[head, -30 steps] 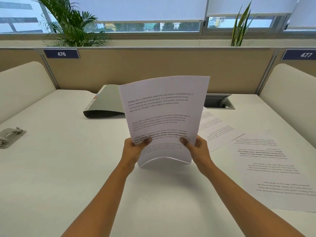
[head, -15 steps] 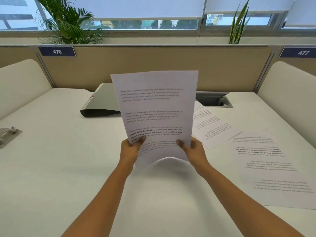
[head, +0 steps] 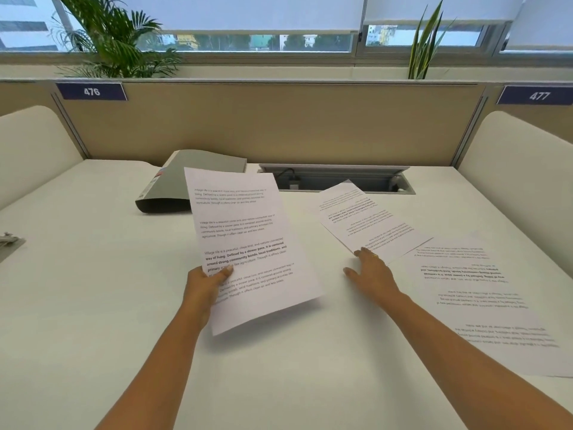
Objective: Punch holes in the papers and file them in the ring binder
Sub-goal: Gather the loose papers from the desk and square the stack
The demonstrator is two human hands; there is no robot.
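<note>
My left hand (head: 206,285) pinches the lower left edge of the printed papers (head: 248,243), which hang tilted just above the white desk. My right hand (head: 373,276) is off them, fingers spread, its fingertips at the near corner of a second printed sheet (head: 369,221) lying flat on the desk. A third sheet (head: 490,305) lies to the right, text upside down. The grey ring binder (head: 198,178) lies closed at the back, partly hidden behind the held papers. The metal hole punch (head: 9,243) shows only partly at the left edge.
A desk cable tray (head: 338,181) with its lid raised sits at the back centre. A beige partition (head: 279,122) and rounded side dividers (head: 521,172) enclose the white desk (head: 93,305). Plants stand behind the partition.
My right hand has let go of the held papers and moved right to the loose sheet. The papers have dropped from upright to tilted low, held by my left hand alone.
</note>
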